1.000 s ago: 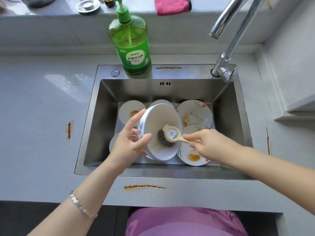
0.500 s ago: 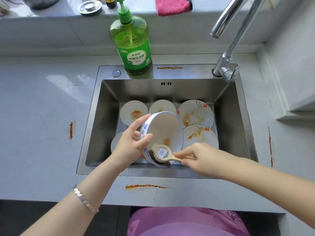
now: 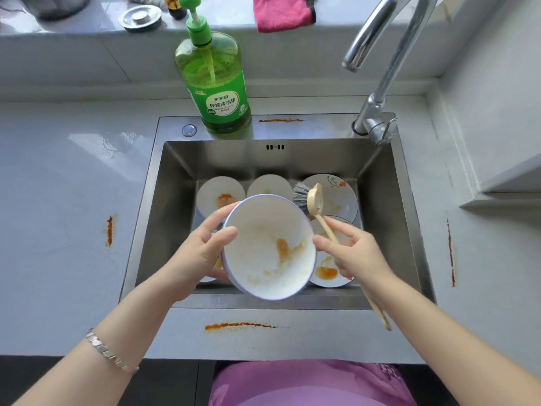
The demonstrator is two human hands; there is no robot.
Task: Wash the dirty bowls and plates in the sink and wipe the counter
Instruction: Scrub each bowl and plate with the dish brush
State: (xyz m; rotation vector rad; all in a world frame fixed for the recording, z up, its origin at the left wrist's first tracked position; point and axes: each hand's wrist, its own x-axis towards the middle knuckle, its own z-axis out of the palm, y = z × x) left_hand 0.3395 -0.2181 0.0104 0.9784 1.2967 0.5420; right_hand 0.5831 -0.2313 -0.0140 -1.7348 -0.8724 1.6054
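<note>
My left hand [image 3: 196, 256] grips the left rim of a white bowl [image 3: 263, 259] with a blue edge, held over the steel sink [image 3: 158, 218]. The bowl's open side faces me and shows orange smears inside. My right hand [image 3: 354, 253] holds the wooden handle of a dish brush [image 3: 310, 197], and its fingertips touch the bowl's right rim. The brush head points up and away, clear of the bowl. Stained white plates [image 3: 219, 194] and bowls lie on the sink floor, one flowered plate [image 3: 339, 194] behind the brush.
A green dish soap bottle [image 3: 216, 89] stands on the sink's back ledge, the faucet [image 3: 377, 83] at the back right. A pink cloth [image 3: 281, 13] and a metal lid [image 3: 140, 17] lie on the sill. Orange stains mark the counter [image 3: 58, 200] at left, front and right.
The bowl has turned from tilted sideways to facing me. The brush has left the bowl's inside and swung up and right, its head now over the back plates.
</note>
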